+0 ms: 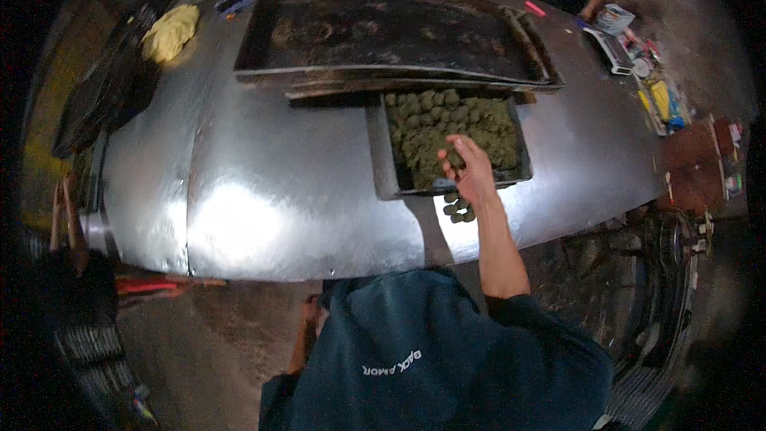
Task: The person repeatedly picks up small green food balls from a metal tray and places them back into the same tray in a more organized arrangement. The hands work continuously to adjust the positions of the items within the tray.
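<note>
My right hand (pixel 474 169) is over the near part of a dark metal tray (pixel 383 149). Its fingers curl around a rounded green lump (pixel 456 160). The tray contains a crumbly green mass (pixel 431 146), with many green balls (pixel 428 105) gathered at its far side. Several more balls (pixel 459 209) lie on the metal table just in front of the tray, partly covered by my right forearm. My left hand (pixel 312 306) hangs low beside my body, just below the table's front edge. Most of it is hidden, so its grip does not show.
Large blackened baking trays (pixel 389 30) are stacked behind the small tray on the metal tabletop (pixel 287 161). A mound of yellow dough (pixel 172 33) rests at the far left. Another person's forearms (pixel 66 215) reach in at the left edge. A scale-like device (pixel 609 51) sits at the right.
</note>
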Demonstrator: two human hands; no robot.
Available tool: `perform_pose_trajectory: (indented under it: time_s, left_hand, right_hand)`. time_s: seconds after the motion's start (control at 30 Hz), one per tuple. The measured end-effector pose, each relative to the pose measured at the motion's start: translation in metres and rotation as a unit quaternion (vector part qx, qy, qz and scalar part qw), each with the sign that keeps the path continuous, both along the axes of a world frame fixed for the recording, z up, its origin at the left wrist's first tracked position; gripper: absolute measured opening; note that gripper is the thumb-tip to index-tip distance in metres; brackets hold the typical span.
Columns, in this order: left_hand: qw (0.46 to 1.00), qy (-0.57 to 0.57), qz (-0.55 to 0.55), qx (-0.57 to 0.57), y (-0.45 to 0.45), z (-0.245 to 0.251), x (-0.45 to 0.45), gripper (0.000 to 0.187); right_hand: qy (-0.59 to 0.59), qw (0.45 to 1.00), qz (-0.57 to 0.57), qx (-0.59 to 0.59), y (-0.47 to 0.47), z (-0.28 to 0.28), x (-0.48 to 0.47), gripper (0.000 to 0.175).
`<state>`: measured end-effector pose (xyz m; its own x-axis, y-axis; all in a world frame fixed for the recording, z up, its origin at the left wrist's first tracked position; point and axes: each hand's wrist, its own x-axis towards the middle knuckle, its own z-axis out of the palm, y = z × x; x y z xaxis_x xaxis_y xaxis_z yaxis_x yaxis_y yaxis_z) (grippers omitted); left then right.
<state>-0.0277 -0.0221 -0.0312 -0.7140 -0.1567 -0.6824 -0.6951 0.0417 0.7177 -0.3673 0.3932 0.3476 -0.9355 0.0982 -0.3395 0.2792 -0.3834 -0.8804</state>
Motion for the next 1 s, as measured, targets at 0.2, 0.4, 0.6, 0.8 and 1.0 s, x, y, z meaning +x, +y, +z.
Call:
perform_pose_trajectory:
  time_s: [0.2, 0.4, 0.6, 0.8, 1.0]
  left_hand:
    - [1.000, -0.003, 0.004, 0.015, -0.006, -0.010, -0.004, 0.042]
    - [1.000, 0.027, -0.012, 0.004, -0.014, 0.005, -0.003, 0.044]
    - [0.961, 0.241, -0.112, -0.072, -0.026, 0.033, -0.001, 0.046]
    - [0.997, 0.014, 0.060, 0.037, -0.012, 0.020, 0.038, 0.051]
    - [0.989, -0.119, 0.088, 0.020, -0.003, 0.006, 0.037, 0.043]
  right_hand:
    - [-0.099, 0.983, 0.039, 0.153, 0.031, -0.021, -0.023, 0.044]
    - [0.289, 0.551, -0.064, 0.780, 0.041, -0.004, -0.057, 0.037]
    - [0.279, 0.607, 0.287, 0.687, -0.018, -0.056, -0.057, 0.047]
    - [0.212, 0.590, 0.367, 0.687, -0.026, -0.087, -0.061, 0.031]
    - [0.229, 0.677, 0.324, 0.620, -0.036, -0.072, -0.057, 0.025]
